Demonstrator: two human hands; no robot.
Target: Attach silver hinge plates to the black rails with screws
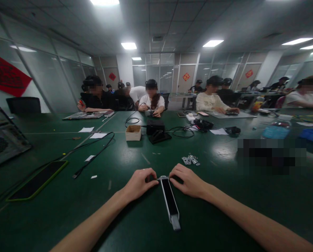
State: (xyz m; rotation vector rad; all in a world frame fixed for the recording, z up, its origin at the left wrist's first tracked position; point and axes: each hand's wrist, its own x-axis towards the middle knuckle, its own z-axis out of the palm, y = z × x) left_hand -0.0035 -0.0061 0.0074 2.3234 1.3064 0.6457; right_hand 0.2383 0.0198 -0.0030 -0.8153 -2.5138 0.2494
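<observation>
A long, narrow white-framed device with a black face (170,197) lies on the green table in front of me, a grey tab (175,223) at its near end. At its far end, my left hand (142,182) pinches the left side between thumb and fingertips. My right hand (186,180) closes on the right side of the same end, thumb and index finger together. Whatever small part sits between the fingertips is too small to make out. Just beyond my right hand lies a loose pile of small silver metal plates (190,160).
A small cardboard box (133,133) and a black device on a stand (156,131) are farther back. On the left lie a black cable (94,152) and a green-edged black mat (38,180). A blue tray (312,135) is at right. Several people sit across the table.
</observation>
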